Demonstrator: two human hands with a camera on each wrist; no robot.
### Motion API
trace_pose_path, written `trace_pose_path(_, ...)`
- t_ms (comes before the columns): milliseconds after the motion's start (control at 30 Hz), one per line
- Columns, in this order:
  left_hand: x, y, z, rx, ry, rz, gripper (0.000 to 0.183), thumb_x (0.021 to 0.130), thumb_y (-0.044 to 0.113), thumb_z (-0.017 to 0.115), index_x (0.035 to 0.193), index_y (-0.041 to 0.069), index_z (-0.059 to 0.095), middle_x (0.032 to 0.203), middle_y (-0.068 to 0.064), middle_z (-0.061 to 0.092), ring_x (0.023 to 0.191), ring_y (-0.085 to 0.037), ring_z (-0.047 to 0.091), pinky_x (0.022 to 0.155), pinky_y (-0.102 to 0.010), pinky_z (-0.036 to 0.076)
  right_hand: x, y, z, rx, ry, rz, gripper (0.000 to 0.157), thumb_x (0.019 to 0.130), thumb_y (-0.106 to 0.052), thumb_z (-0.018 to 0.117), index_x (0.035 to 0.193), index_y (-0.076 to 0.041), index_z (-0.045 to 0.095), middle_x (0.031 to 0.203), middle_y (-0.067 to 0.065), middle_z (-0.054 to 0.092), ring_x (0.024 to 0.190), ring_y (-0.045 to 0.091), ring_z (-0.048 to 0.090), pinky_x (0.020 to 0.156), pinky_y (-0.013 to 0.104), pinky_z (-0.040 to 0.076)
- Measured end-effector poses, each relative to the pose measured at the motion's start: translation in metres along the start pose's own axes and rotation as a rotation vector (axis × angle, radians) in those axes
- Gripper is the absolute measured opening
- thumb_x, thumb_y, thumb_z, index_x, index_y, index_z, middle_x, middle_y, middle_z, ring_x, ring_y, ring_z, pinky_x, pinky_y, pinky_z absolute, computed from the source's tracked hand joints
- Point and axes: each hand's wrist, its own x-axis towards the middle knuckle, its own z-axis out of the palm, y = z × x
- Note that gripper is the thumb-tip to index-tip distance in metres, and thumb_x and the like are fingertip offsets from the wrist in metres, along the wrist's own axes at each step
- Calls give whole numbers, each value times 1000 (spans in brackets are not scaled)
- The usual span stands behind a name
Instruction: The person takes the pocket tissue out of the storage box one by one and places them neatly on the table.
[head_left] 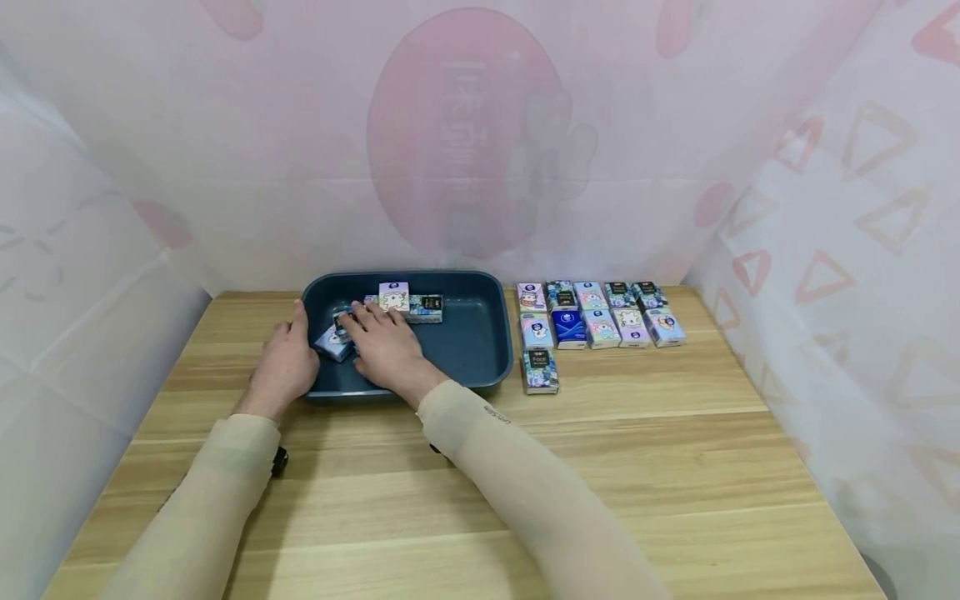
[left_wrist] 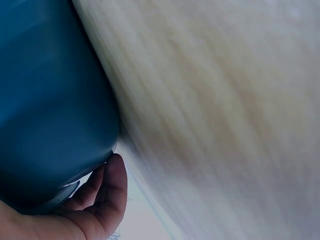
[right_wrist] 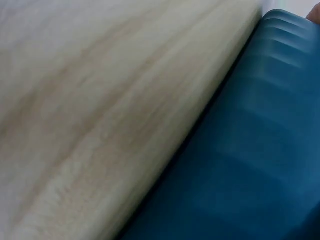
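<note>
A dark blue rectangular basin [head_left: 472, 333] stands on the wooden table. My left hand [head_left: 287, 367] grips its left end, fingers [left_wrist: 116, 185] curled against the outside of the wall in the left wrist view. My right hand [head_left: 390, 346] reaches over the front rim into the basin, fingers extended over a small dark tissue pack [head_left: 342, 323]. Beside it a light blue tissue pack [head_left: 330, 344] lies tilted near the left wall. Farther back in the basin, a lilac tissue pack [head_left: 393, 297] rests by a dark floral one [head_left: 427, 309]. Right fingertips are partly hidden.
Right of the basin, several tissue packs stand in two rows, including a plain blue pack [head_left: 569, 329]. One floral pack [head_left: 541, 371] lies in front of them. A printed cloth backdrop [head_left: 637, 225] encloses the table's back and sides.
</note>
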Motion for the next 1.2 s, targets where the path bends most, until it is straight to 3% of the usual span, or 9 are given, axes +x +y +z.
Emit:
trace_pose_path(367,0,-2,-1,-2,-9,8,87,111,1,41,185,-7,-4,166,-56,38,138,-68,58,121,-80,50,3,-1,4,-33,55,19,57,121,-40,68,176,-38,53,184,-6,52,171,17,49,145,40,39)
trace_pose_path(700,2,-2,1,-4,-13,-16,87,112,1,42,185,-5,-5,168,-55,37,139,-66,58,122,-81,50,-4,2,-1,-24,53,33,54,119,-42,72,171,-42,59,173,1,60,161,23,55,138,41,47)
trace_pose_path(1000,2,-2,2,-15,-20,-39,87,113,1,41,186,-2,-7,170,-54,34,141,-65,56,125,-81,48,-15,11,-4,135,6,86,42,115,-38,79,157,-36,74,164,10,62,151,26,59,125,40,59)
trace_pose_path(1100,2,-2,3,-24,-23,-55,87,114,1,41,186,-1,-8,172,-53,33,144,-65,54,127,-82,46,-19,15,-5,169,-20,117,38,115,-39,78,152,-35,79,160,9,64,147,25,59,117,39,64)
trace_pose_path(1200,2,-2,4,-31,-25,-65,86,115,1,40,186,0,-8,174,-52,32,147,-64,52,128,-83,44,-23,22,-8,168,-27,112,34,116,-39,77,149,-33,82,155,4,70,147,23,62,119,38,63)
